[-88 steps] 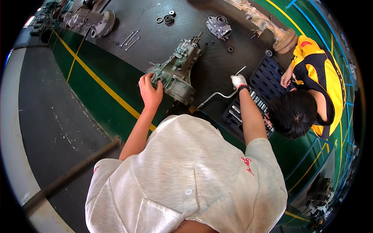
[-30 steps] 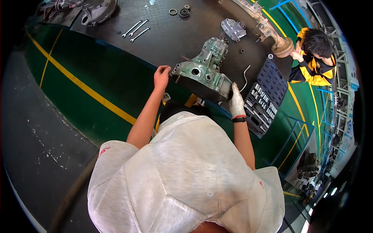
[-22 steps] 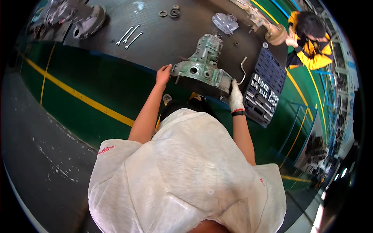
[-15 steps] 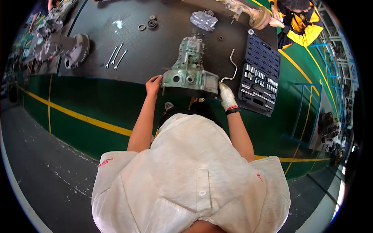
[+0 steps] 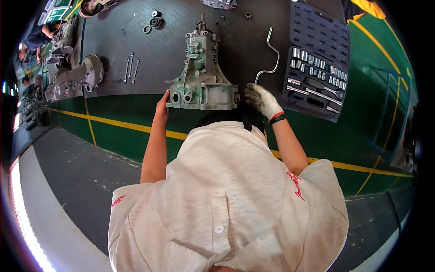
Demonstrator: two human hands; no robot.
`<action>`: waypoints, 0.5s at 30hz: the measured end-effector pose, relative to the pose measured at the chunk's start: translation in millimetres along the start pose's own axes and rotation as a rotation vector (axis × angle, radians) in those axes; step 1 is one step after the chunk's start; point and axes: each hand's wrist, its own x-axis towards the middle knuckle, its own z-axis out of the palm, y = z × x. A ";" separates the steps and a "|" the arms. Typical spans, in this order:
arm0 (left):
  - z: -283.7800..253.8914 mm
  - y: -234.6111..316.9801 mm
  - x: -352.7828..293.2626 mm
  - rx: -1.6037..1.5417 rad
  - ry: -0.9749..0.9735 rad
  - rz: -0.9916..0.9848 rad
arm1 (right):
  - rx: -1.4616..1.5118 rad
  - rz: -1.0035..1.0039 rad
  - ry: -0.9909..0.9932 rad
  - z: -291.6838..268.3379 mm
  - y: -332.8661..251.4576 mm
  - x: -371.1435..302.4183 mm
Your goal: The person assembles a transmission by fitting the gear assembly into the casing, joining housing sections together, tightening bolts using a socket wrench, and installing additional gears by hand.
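Note:
A greenish metal gearbox housing [image 5: 199,86] sits at the bench's near edge, its wide flanged end toward me and its narrow end with upright shafts pointing away. My bare left hand [image 5: 162,106] grips the left side of that wide end; its fingertips are partly hidden against the metal. On the other side, my right hand [image 5: 263,100], in a pale work glove, is just apart from the housing's right edge. Its fingers are stretched out and it holds nothing. A bent silver rod [image 5: 275,59] lies just beyond the glove, its lower end close to the fingers.
An open socket set case [image 5: 317,68] lies at right. Several wrenches [image 5: 131,68] and ring-shaped bearings [image 5: 155,21] rest on the dark bench [image 5: 113,41]. Another housing [image 5: 88,75] stands at left. A small gear [image 5: 248,15] and a metal cover [image 5: 219,3] are at the back. Other people work nearby.
The housing has turned, showing more of its right side to me. My right hand has come off its right edge, while my left hand stays on it. The view has shifted.

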 end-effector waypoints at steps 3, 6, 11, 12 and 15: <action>0.9 6.1 2.0 0.011 0.005 -0.035 | -0.151 0.047 -0.208 9.6 3.0 0.9; 5.7 8.2 3.8 0.055 0.004 -0.083 | -0.563 -0.149 -0.338 21.0 9.2 1.6; 11.2 4.9 -2.1 0.155 0.045 0.083 | -0.725 -0.206 -0.185 26.6 10.5 2.4; 10.9 3.9 -2.3 0.085 0.007 0.022 | -0.766 -0.179 -0.163 26.1 10.9 2.1; 4.6 4.7 2.7 -0.001 -0.154 0.000 | -0.796 -0.208 -0.073 28.3 20.3 1.1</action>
